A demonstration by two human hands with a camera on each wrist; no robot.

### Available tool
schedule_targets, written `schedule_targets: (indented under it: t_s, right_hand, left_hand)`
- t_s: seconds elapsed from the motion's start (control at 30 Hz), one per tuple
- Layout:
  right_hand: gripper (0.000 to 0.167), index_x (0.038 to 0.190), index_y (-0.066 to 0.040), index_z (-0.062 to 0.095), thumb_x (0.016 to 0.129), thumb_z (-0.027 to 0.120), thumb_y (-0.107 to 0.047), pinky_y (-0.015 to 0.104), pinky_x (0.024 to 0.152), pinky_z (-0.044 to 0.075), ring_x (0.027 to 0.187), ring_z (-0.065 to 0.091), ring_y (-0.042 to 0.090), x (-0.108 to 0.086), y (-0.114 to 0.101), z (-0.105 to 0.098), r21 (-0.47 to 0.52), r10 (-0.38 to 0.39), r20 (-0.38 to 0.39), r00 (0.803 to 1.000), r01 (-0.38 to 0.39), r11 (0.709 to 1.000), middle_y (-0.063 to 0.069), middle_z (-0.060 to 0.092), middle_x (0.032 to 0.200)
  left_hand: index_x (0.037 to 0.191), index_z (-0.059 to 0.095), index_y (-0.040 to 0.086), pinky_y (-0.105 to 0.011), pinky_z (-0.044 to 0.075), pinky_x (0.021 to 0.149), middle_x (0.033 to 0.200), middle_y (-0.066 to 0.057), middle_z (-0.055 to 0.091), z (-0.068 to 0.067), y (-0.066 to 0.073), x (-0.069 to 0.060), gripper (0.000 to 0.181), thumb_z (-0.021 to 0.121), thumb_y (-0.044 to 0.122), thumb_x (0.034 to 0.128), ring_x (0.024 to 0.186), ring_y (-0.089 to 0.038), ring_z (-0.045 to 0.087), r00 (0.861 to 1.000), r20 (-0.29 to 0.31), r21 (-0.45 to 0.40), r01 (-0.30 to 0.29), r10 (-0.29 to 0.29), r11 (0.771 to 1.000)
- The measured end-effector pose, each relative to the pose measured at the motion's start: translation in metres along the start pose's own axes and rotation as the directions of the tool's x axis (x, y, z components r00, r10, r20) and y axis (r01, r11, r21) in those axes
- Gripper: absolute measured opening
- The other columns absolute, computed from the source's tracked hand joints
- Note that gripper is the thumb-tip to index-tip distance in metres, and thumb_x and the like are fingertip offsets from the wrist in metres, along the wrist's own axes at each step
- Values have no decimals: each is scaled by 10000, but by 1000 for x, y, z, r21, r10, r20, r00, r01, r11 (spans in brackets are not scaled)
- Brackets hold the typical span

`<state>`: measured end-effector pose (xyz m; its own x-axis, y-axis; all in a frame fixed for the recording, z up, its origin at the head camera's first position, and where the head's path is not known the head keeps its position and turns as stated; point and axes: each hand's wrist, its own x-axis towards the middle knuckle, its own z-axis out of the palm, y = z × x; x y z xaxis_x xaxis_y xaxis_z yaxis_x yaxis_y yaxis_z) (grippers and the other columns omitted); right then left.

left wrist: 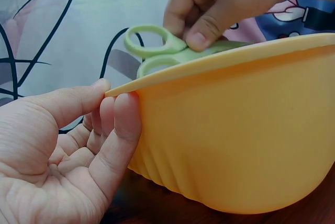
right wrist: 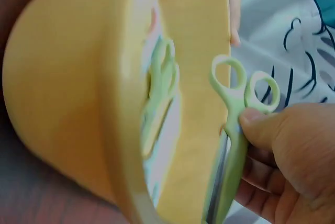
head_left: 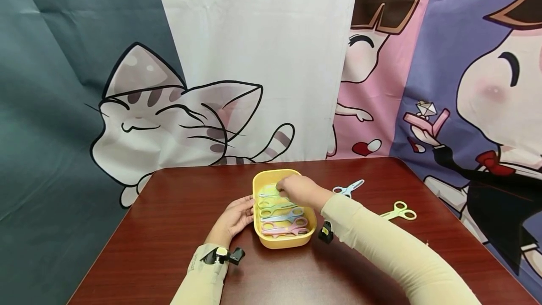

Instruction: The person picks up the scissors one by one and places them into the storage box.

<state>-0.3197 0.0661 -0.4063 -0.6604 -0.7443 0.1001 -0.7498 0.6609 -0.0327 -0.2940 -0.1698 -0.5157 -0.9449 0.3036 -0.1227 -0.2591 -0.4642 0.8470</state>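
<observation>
My right hand (head_left: 301,191) pinches light green scissors (right wrist: 236,135) between thumb and fingers near the pivot. In the right wrist view, the scissors' finger loops point up, over the inside of a yellow plastic basket (head_left: 283,243). At the basket's left side, my left hand (head_left: 237,218) pinches the rim, its thumb tip at the edge and fingertips against the outer wall (left wrist: 230,135). Inside lie several pairs of scissors in a row, with pink scissors (head_left: 285,229) nearest me, then blue scissors (head_left: 279,217) and green scissors (head_left: 275,208). The right hand partly hides the far end.
Blue scissors (head_left: 350,187) lie on the dark red table (head_left: 195,192), beyond the right forearm. Another pair of green scissors (head_left: 400,212) lies farther right, its blades partly covered by the sleeve. A cartoon-printed cloth (head_left: 262,36) hangs behind the table.
</observation>
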Motion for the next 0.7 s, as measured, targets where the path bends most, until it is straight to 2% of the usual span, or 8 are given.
schedule_targets:
  t_s: [0.07, 0.2, 0.4, 0.63, 0.7]
  right_hand:
    - [148, 834, -139, 658, 981, 670, -129, 267, 639, 441, 683, 480, 112, 0, -5, 3, 13, -51, 28, 998, 51, 999, -68, 546, 739]
    - [172, 818, -139, 640, 988, 661, -126, 243, 640, 401, 665, 449, 98, 0, -11, 10, 61, -81, 86, 993, 75, 995, -79, 510, 708]
    - [349, 676, -149, 478, 954, 665, -51, 222, 591, 271, 595, 319, 93, -2, -12, 21, 116, -134, 123, 983, 120, 986, -74, 305, 621]
    - [369, 667, -178, 469, 972, 658, -92, 222, 604, 288, 572, 332, 78, -2, -12, 32, 137, -71, 176, 982, 47, 989, -80, 323, 602]
    - [374, 663, -169, 461, 971, 653, -80, 222, 601, 285, 565, 326, 79, -1, -12, 34, 137, -74, 170, 983, 51, 989, -75, 312, 598]
  left_hand:
    - [1219, 519, 25, -190, 561, 656, 864, 1, 633, 0, -1, 0, 164, 440, 42, 1077, 715, -54, 582, 1000, 11, -1, 0, 0, 1000]
    - [1213, 513, 25, -193, 564, 654, 867, -5, 646, -1, -1, 0, 155, 448, 42, 1073, 721, -59, 597, 999, 32, -16, 3, -3, 1000]
    - [1279, 455, -20, -190, 563, 653, 860, 0, 643, -1, 0, 0, 213, 443, 39, 1074, 720, -56, 595, 999, 41, -19, 14, -13, 1000]
    - [1221, 507, 24, -197, 567, 651, 870, -7, 667, 0, -1, 1, 160, 454, 41, 1071, 718, -59, 617, 1000, 5, -16, 14, -14, 1000]
    - [1200, 518, 36, -198, 567, 650, 872, -7, 673, -1, -1, 1, 144, 457, 39, 1070, 719, -60, 622, 1000, 2, -17, 13, -13, 1000]
